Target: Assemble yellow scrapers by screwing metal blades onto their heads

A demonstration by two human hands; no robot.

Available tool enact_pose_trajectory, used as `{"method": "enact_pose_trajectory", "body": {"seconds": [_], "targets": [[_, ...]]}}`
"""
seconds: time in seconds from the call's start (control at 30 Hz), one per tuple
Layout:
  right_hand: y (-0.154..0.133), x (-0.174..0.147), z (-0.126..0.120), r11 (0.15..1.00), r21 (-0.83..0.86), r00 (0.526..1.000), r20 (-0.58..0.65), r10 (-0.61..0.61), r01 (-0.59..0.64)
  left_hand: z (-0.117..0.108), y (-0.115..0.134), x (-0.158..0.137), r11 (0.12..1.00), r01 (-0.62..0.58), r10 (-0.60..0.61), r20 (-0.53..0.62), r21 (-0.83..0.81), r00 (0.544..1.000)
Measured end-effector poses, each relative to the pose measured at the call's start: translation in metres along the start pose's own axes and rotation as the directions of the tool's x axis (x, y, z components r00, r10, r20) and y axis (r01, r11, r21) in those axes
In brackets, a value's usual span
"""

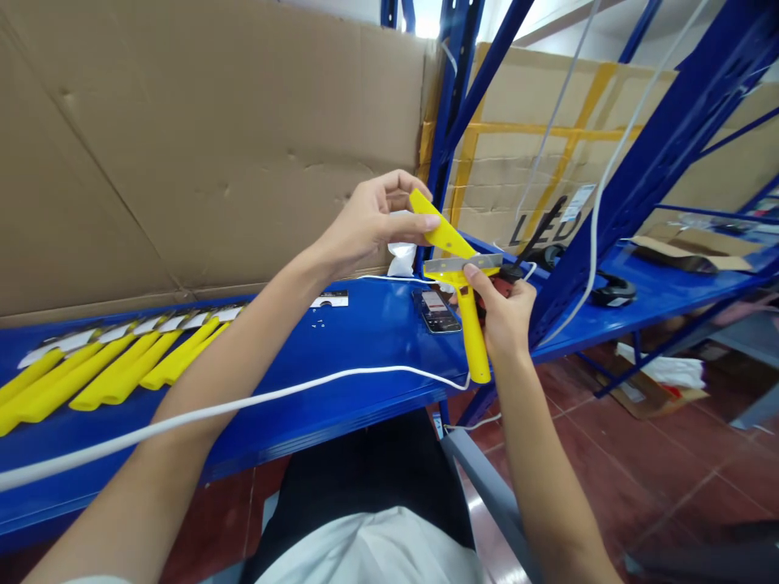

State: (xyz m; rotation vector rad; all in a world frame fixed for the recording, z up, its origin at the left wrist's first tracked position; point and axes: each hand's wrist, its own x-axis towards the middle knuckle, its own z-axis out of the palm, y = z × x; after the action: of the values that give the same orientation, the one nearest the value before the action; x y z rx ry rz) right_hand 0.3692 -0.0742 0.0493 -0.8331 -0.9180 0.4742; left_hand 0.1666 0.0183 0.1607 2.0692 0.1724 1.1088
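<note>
My left hand (395,212), raised in front of the cardboard, pinches a flat yellow plastic piece (443,234) between thumb and fingers. The lower end of this piece meets the metal blade (454,264) of a yellow scraper (472,332); whether the two are joined I cannot tell. My right hand (502,312) is closed on the scraper near its head, with the thumb pressed against the blade. The scraper's handle hangs down, tilted slightly. Something dark and red (506,281) shows behind the right hand, mostly hidden.
Several yellow-handled scrapers (122,367) lie in a row on the blue shelf (365,349). A phone (439,311) and a white card (332,299) lie there too. A white cable (268,397) crosses in front. Blue posts and black tape-like rolls (613,289) stand right.
</note>
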Motion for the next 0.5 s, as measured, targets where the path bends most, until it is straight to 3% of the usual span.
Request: {"method": "enact_pose_trajectory", "body": {"seconds": [0.13, 0.33, 0.5], "targets": [[-0.002, -0.007, 0.005, 1.000, -0.006, 1.000, 0.028, -0.013, 0.013, 0.019, 0.002, -0.007, 0.998, -0.060, 0.061, 0.028, -0.021, 0.998], [-0.004, -0.009, 0.006, 1.000, -0.028, 1.000, -0.003, -0.003, 0.003, 0.030, -0.010, -0.014, 1.000, -0.019, 0.021, 0.079, -0.014, 0.997], [-0.010, -0.007, 0.007, 0.999, -0.027, 0.998, -0.057, 0.021, -0.023, 0.037, -0.016, -0.016, 0.998, -0.039, 0.039, 0.006, 0.045, 0.999]]}}
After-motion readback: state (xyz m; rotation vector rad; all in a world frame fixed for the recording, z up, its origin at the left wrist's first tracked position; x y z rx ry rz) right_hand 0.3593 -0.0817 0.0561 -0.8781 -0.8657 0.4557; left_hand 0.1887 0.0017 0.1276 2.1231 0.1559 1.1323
